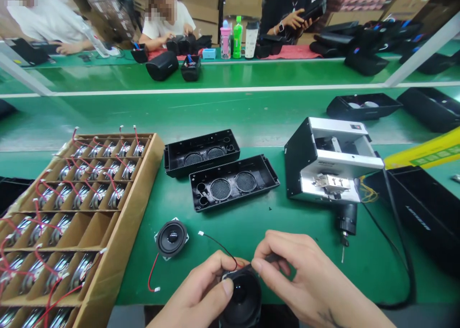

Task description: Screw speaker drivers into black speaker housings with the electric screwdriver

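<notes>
Both hands, left hand point(201, 294) and right hand point(305, 275), gripped one small speaker point(241, 297) nearest the camera; a second speaker point(171, 238) lay just left of it, and two housings point(233, 181) beyond remained empty.

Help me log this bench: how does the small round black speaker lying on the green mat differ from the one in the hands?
The small round black speaker on the mat lies untouched, cone up; the held speaker is gripped by left hand and right hand. The first's red lead trails loose; the second's wire arcs upward. Both have black cones.
</notes>
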`<state>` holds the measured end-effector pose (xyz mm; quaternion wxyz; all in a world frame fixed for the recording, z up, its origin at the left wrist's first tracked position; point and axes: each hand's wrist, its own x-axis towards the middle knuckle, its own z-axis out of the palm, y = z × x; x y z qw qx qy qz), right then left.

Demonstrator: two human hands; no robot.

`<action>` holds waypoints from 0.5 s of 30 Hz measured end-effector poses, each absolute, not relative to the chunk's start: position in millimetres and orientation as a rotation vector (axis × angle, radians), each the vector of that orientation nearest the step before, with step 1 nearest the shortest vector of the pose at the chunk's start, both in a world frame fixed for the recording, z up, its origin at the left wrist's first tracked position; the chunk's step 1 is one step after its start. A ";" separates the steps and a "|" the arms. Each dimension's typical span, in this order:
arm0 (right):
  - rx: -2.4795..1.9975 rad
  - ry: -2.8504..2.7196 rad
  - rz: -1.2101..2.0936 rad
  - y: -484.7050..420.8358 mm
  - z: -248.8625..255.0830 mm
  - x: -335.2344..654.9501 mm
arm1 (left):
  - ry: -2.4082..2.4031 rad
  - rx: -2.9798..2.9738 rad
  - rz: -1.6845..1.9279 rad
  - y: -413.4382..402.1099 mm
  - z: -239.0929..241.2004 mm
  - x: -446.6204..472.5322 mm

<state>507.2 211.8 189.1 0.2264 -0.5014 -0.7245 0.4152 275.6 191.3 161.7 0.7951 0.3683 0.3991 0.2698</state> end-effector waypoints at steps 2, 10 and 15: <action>-1.416 -1.961 1.171 209.4 186.1 507.0 | 0.838 0.775 0.604 189.2 155.3 276.3; -1.384 -1.907 1.120 203.6 179.7 504.0 | 0.854 0.777 0.615 186.4 145.6 277.7; -1.295 -1.935 0.998 203.0 178.7 504.9 | 0.900 0.790 0.694 185.0 146.9 281.9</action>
